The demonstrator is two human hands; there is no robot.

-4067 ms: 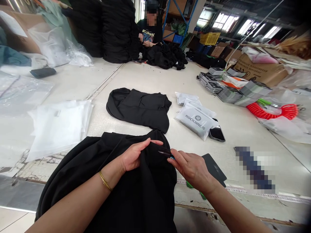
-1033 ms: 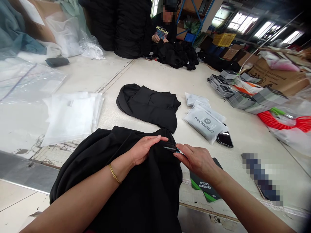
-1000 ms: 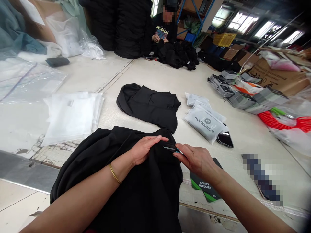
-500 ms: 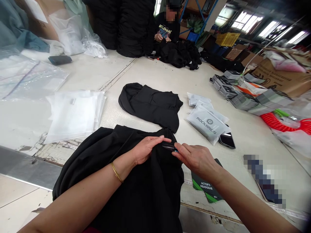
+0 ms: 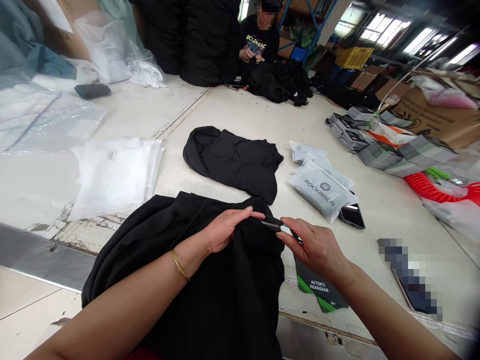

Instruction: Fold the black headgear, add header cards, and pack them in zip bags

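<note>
Black fabric (image 5: 202, 305) hangs over the table's front edge and lies bunched under both arms. My left hand (image 5: 225, 230) pinches its upper edge, the index finger pointing right. Just right of that fingertip, my right hand (image 5: 315, 245) grips small thread snips (image 5: 283, 229) with dark blades and a white and blue part; the blades point left at the fabric. Beyond the hands lies a folded black cloth piece (image 5: 236, 160). Dark cards with green edges (image 5: 318, 285), printed "ACTOR'S HEADGEAR", lie partly beneath my right hand.
Clear bags (image 5: 116, 175) are stacked at left. Packed pouches (image 5: 318, 187) and a phone (image 5: 351, 216) lie right, with a pixelated item (image 5: 410, 280) nearer. Boxes (image 5: 378, 152) and a red coiled hose (image 5: 431, 192) are farther right. A person (image 5: 258, 45) sits behind black cloth.
My right hand has moved a little to the right with the snips, and more of their blades and handle shows. My left hand has hardly moved.
</note>
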